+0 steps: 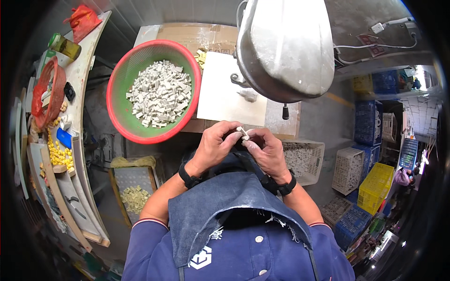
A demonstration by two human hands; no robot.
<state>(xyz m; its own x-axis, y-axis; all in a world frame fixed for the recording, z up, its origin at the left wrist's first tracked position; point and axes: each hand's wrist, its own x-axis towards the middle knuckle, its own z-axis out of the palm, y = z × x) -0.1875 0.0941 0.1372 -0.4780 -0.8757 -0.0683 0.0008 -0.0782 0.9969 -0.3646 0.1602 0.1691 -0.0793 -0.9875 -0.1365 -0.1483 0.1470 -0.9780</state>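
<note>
A: Two hands meet at frame centre, just below the table (220, 100) edge. Left hand (213, 145) curled, fingers bent inward; right hand (265, 149) likewise. Both pinch one small pale piece (243, 132) between thumbs and fingertips.

B: Shape of the piece?

A: Short, whitish, stick-like or block-like. Too small to say more. Its lower part is hidden behind the fingers.

B: Source material?

A: Red basket (154, 89) with green inside stands to the left on the table, well apart from the hands, holding a heap of small grey-white blocks (159, 93). Whether the held piece is the same kind, cannot tell.

B: Anything overhead?

A: Large grey metal machine housing (286, 47) fills the upper centre and covers part of the table behind it. Black knob (285, 112) hangs at its lower edge, near the hands.

B: Wrists?

A: Black band on each wrist. Denim apron bib (225, 206) hides the lap and whatever lies under the hands.

B: Surroundings?

A: White crate (304, 161) with pale pieces just right of the hands, partly hidden by the right forearm. Tray of yellowish pieces (133, 196) lower left. Blue and yellow crates at far right, bent by the lens and blurred. Bench at far left carries cluttered items, hard to make out.
</note>
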